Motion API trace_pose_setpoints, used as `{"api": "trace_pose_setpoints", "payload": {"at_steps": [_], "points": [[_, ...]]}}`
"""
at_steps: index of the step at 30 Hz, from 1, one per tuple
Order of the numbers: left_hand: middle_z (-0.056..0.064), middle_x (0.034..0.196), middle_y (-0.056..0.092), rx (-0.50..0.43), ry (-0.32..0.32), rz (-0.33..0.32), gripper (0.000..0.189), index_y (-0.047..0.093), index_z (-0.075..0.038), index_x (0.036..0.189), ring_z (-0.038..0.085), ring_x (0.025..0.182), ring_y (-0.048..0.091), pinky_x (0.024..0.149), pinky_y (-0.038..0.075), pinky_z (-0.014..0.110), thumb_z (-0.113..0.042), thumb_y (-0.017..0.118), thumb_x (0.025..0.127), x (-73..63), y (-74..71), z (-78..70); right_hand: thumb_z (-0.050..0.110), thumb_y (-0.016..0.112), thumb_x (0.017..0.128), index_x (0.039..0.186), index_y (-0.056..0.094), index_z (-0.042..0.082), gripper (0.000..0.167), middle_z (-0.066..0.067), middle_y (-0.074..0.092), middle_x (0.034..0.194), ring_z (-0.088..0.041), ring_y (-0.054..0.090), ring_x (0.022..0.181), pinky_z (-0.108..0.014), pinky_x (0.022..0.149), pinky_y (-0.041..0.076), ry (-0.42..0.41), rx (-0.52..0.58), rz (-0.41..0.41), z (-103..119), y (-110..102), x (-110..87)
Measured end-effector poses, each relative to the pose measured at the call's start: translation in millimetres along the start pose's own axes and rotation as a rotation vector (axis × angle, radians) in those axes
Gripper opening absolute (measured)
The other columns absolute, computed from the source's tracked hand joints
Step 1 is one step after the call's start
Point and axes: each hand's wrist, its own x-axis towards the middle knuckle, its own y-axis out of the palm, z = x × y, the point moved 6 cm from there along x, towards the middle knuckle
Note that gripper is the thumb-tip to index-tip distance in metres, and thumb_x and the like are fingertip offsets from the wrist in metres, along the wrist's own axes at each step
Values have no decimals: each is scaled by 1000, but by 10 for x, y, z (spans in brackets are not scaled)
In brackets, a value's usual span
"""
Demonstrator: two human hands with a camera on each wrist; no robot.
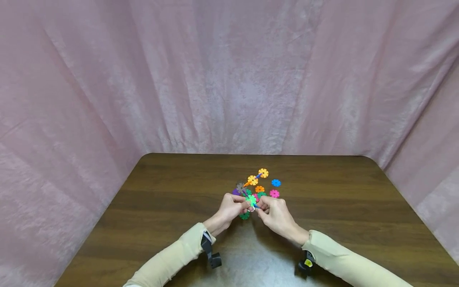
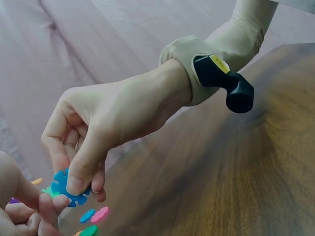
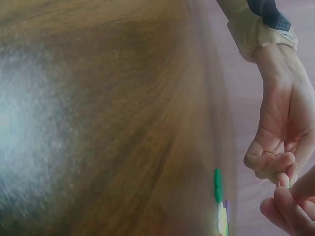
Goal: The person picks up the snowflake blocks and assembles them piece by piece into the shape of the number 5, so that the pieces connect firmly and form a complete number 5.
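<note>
My left hand pinches a light green notched plastic disc between thumb and fingers. Facing it, my right hand pinches a blue notched disc, its thumb flat on the disc in the left wrist view. The two discs meet between the fingertips; how far their slots overlap is hidden. Beyond the light green disc runs a joined chain with a grey disc, a yellow-orange disc and another yellow-orange disc at its far end. In the right wrist view, fingers hide both held discs.
Loose discs lie on the brown wooden table around the hands: a blue one, a pink one, an orange one, a purple one and a dark green one. A pink curtain hangs behind.
</note>
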Motion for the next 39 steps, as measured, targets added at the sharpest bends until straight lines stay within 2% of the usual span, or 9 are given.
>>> {"api": "trace_pose_setpoints", "payload": {"at_steps": [7, 13, 17, 26, 31, 39], "points": [[12, 71, 72, 2, -22, -1, 21, 68, 15, 101, 5, 58, 60, 56, 48, 16, 1, 64, 86, -1, -11, 24, -6, 74, 75, 74, 63, 8, 18, -2, 68, 69, -1, 63, 63, -13, 57, 52, 9, 9, -1, 5, 9, -13], [9, 69, 72, -18, -10, 11, 19, 68, 15, 99, 5, 58, 61, 56, 48, 16, 1, 64, 87, 15, 23, 30, -6, 73, 76, 74, 63, 8, 17, -4, 68, 68, -3, 65, 62, -13, 57, 52, 18, 22, -4, -17, -6, -19], [6, 68, 71, 4, 0, 12, 18, 69, 13, 95, 5, 56, 60, 57, 50, 18, -2, 66, 87, 22, 27, 4, -6, 74, 76, 75, 63, 7, 17, -5, 69, 70, -5, 66, 62, -13, 58, 53, 24, 16, -13, -21, -35, -10], [4, 63, 69, 87, 94, -13, 17, 71, 9, 90, 6, 52, 55, 54, 45, 19, -7, 63, 89, 7, 6, -191, -5, 75, 77, 80, 60, 6, 19, -2, 64, 73, -7, 63, 64, -16, 59, 53, -112, -79, -90, 87, -100, 41], [5, 62, 68, 85, 84, -34, 15, 69, 9, 89, 5, 51, 54, 52, 42, 18, -5, 63, 89, 2, 48, -212, -4, 75, 76, 78, 59, 8, 20, -1, 63, 73, -7, 62, 64, -14, 58, 52, -133, -117, -135, 149, -138, 27], [5, 62, 68, 69, 58, -31, 14, 68, 9, 88, 6, 51, 54, 50, 41, 17, -4, 63, 89, -16, 104, -215, -5, 77, 74, 76, 61, 7, 20, 0, 66, 70, -5, 63, 61, -10, 56, 50, -103, -113, -164, 156, -171, -12]]}}
